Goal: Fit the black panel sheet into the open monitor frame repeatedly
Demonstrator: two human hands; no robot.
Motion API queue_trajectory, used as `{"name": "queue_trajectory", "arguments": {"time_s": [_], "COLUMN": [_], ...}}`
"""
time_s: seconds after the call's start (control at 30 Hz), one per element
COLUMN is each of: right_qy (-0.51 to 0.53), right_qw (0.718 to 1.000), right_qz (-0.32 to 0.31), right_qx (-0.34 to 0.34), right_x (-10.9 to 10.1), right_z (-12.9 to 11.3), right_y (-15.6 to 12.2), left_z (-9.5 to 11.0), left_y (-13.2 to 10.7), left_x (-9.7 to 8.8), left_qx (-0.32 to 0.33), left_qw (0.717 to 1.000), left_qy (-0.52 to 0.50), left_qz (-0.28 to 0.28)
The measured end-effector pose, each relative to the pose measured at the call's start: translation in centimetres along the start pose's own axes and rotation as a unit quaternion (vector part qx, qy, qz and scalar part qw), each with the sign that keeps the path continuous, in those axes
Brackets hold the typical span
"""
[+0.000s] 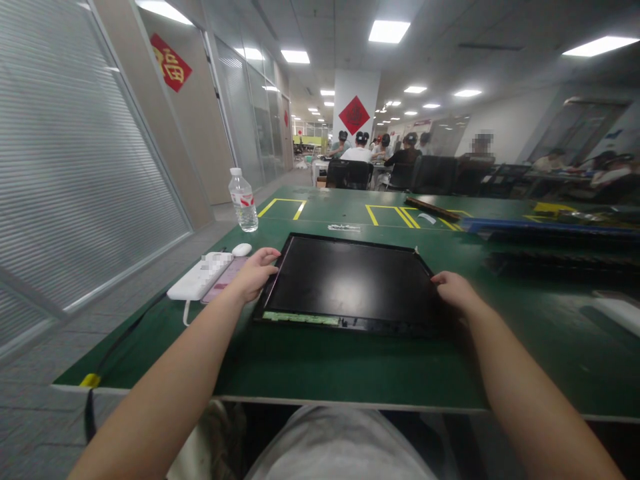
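Note:
In front of me on the green table point(320, 373) is a flat black display panel point(350, 273), with a strip of green circuit board point(300, 318) along its near edge. My left hand point(255, 273) grips the panel's left edge, fingers on the rim. At the right edge, my right hand point(454, 291) pinches the rim between thumb and fingers. The undersides of the fingers are partly hidden, and I cannot tell whether the panel rests fully on the table.
Left of the panel are a white power bank-like box point(200, 277), a pink phone-like slab point(225, 283), a white rounded case point(243, 249) and a water bottle point(243, 203). A blue-edged dark strip point(540, 229) lies at right. People point(356, 150) sit farther back.

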State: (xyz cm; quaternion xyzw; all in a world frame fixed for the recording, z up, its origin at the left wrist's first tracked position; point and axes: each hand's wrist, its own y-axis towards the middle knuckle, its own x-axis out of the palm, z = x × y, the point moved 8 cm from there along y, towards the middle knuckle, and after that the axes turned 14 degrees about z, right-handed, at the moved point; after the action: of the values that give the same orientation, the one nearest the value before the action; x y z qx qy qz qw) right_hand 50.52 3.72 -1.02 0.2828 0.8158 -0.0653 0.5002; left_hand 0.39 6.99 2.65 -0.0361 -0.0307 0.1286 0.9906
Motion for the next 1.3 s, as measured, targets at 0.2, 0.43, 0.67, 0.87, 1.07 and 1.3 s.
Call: {"name": "queue_trajectory", "arguments": {"time_s": [0.2, 0.43, 0.67, 0.87, 1.07, 1.3], "right_qy": [-0.011, -0.003, -0.019, -0.013, 0.009, 0.027], "right_qw": [1.0, 1.0, 1.0, 1.0, 1.0, 1.0], "right_qz": [0.0, -0.005, -0.001, 0.0, -0.002, -0.007], "right_qx": [-0.01, -0.01, -0.017, -0.013, -0.005, 0.012], "right_x": [0.0, 0.4, -0.2, -0.2, 0.0, 0.0], "right_z": [0.0, 0.3, -0.2, -0.3, -0.1, -0.2], "right_y": [0.1, 0.3, 0.1, 0.0, 0.0, -0.4], "left_z": [-0.2, -1.0, -1.5, -1.6, -1.4, -1.5], "left_y": [0.3, 0.5, 0.3, 0.3, 0.1, -0.2], "left_x": [-0.2, -0.1, 0.1, 0.3, 0.5, 0.4], "left_qx": [-0.032, -0.088, -0.125, -0.123, -0.116, -0.112], "left_qw": [0.996, 0.985, 0.981, 0.986, 0.99, 0.993], "left_qy": [-0.057, -0.129, -0.127, -0.111, -0.076, -0.022], "left_qz": [0.059, 0.079, 0.07, 0.035, 0.0, 0.029]}}
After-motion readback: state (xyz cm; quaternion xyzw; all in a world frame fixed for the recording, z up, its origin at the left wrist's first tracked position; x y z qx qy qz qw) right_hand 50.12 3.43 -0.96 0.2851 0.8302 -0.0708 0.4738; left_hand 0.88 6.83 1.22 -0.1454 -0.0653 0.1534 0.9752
